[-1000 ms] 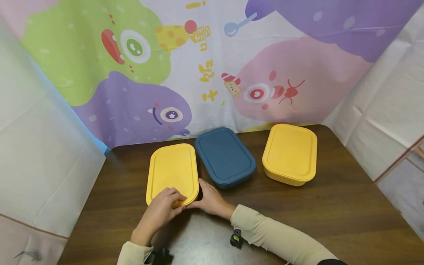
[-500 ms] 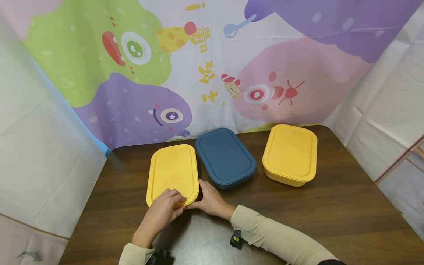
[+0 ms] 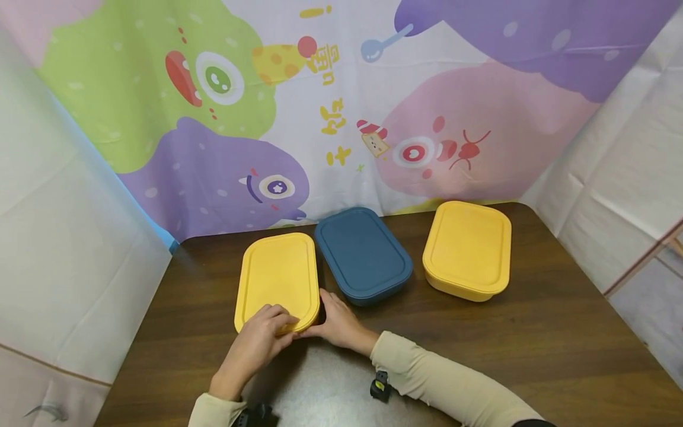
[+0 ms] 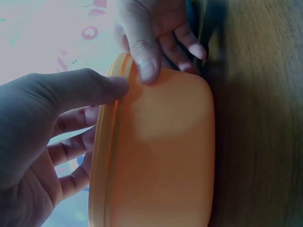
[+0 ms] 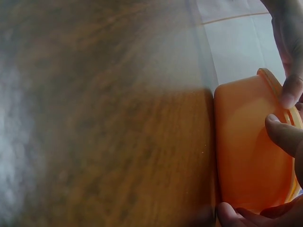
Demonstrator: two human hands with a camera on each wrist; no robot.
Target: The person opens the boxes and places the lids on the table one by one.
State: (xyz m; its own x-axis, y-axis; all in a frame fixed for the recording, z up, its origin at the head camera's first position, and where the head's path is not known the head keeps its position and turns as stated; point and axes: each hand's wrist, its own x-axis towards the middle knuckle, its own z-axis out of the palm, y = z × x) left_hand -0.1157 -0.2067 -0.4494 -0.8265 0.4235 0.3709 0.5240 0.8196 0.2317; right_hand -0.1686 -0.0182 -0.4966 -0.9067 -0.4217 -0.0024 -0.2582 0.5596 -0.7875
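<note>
A yellow lidded food container [image 3: 280,270] stands at the left of the table, both hands at its near right corner. My left hand [image 3: 259,337] pinches the lid's near edge, fingers on top and thumb against the rim. In the left wrist view, the seam between lid [image 4: 98,175] and container wall [image 4: 163,146] shows as a thin line near the thumb. My right hand [image 3: 341,323] grips the corner, its thumb on the front wall [image 5: 246,137] just below the rim and its fingers round the right side. The lid lies flat on the container.
A dark blue lidded container [image 3: 365,252] stands close to the right of the yellow one. Farther right is a second yellow lidded container [image 3: 468,246]. A cartoon-printed cloth [image 3: 341,107] hangs behind the brown wooden table [image 3: 480,350].
</note>
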